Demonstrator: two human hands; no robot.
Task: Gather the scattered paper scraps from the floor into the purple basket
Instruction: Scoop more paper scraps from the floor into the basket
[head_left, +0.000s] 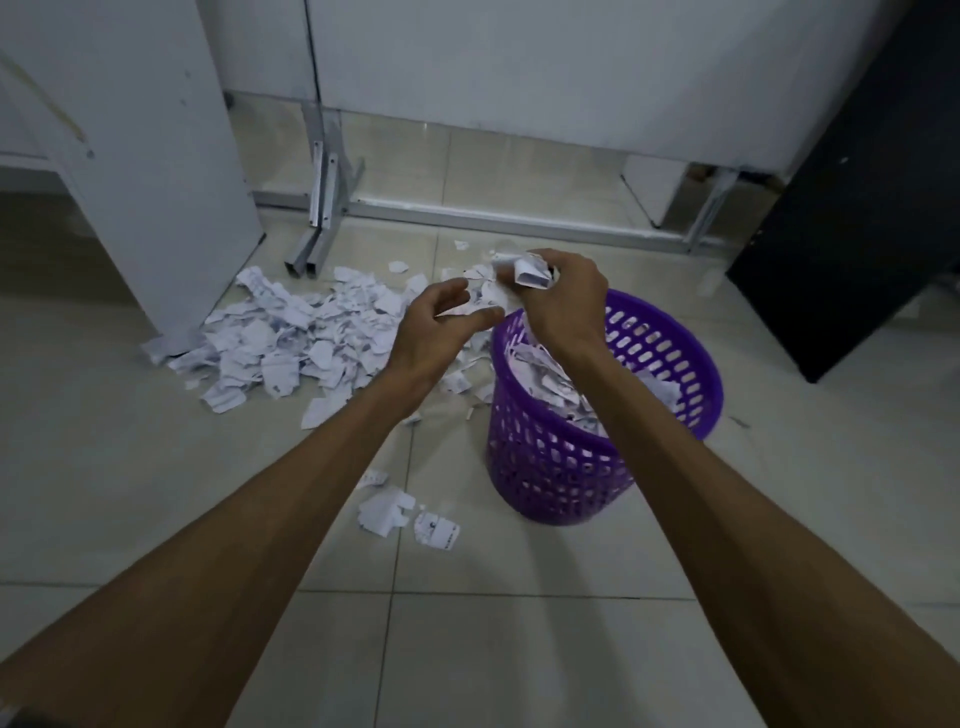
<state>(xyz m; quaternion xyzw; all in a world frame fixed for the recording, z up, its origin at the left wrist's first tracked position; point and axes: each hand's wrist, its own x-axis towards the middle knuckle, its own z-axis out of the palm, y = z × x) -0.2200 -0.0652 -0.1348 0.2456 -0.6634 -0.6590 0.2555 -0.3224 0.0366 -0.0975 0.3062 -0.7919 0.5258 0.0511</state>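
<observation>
right hand (563, 299): fingers curled round a wad of paper scraps (530, 270), held above the far-left rim of the purple basket (670, 358).
left hand (441, 322): just left of the wad, fingers loosely curved; a scrap may sit at the fingertips, can't tell.
step: bring the wad toward you and right, over the basket mouth, then release low so nothing flutters out.
basket: upright, roughly half full of scraps.
remaining: big floor pile (291, 332) left of the grip; small cluster (405, 514) well below it, beside the basket base.
</observation>
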